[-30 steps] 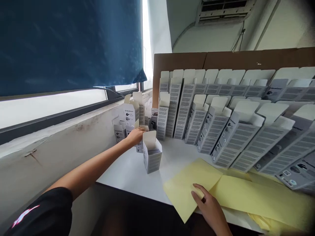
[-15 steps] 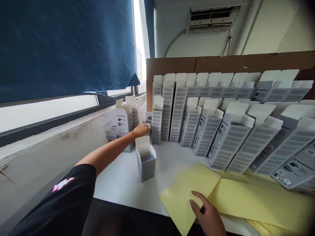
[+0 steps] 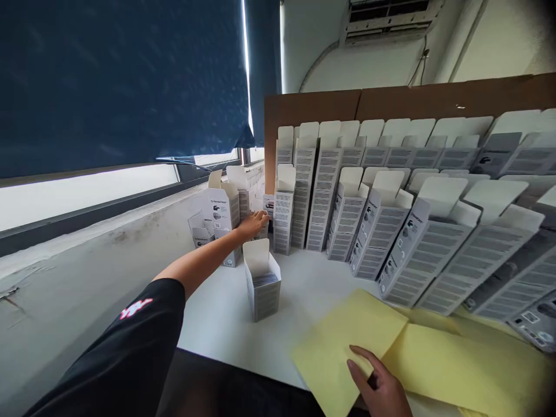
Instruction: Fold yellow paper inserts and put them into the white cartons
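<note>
My left hand [image 3: 254, 225] stretches to the back left of the table, among the grey-and-white cartons. Its fingers are bent beside a small carton [image 3: 268, 202], and what they hold is hidden behind them. Under my forearm's right side an open-topped box [image 3: 266, 298] stands upright, with a stack of thin sheets [image 3: 264, 280] inside. My right hand [image 3: 384, 389] rests at the front on a yellow paper sheet [image 3: 347, 330], thumb and forefinger apart. A second yellow sheet [image 3: 460, 365] lies to its right.
Rows of tall open cartons [image 3: 395, 249] with raised flaps fill the table's back and right. Behind them stands a brown cardboard panel [image 3: 317, 107]. More cartons [image 3: 223, 211] stand left by the wall and window sill. A blue curtain [image 3: 121, 81] hangs above.
The view has turned slightly, so most things sit further right in the picture. My left hand is still among the back cartons, and my right hand stays on the yellow sheet.
</note>
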Tool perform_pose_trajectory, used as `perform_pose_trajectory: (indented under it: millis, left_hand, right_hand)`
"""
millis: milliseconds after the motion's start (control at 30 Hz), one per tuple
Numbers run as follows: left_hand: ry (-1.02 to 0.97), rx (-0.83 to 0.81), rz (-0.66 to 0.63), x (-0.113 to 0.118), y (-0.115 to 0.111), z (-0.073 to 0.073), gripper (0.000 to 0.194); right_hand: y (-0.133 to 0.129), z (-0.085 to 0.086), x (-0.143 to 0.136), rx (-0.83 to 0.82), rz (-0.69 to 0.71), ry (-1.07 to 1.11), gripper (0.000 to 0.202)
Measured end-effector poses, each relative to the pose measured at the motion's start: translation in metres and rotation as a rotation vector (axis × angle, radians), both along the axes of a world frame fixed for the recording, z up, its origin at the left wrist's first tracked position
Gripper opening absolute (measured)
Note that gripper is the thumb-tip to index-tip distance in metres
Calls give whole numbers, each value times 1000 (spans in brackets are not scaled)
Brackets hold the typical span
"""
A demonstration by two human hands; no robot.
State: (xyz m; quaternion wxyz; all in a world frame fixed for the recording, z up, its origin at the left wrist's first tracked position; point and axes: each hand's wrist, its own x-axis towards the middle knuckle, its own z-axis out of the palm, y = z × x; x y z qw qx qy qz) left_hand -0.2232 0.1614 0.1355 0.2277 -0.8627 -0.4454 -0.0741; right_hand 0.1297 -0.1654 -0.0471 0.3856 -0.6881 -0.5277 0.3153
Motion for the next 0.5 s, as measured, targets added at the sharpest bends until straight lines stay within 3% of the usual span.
perform_pose_trajectory:
  millis: [300,400,500]
  left_hand:
    - [9,-34,24,5,13,0,47]
    - [-4,-4,-18,2,8,2,51]
    - [-15,36,-78,-3,-4,13,58]
  right_hand:
    - [-1,10,-3,36,-54,69,63]
    - [0,9,-2,47,-75,70,63]
    - [0,8,-4,67,-80,75,61]
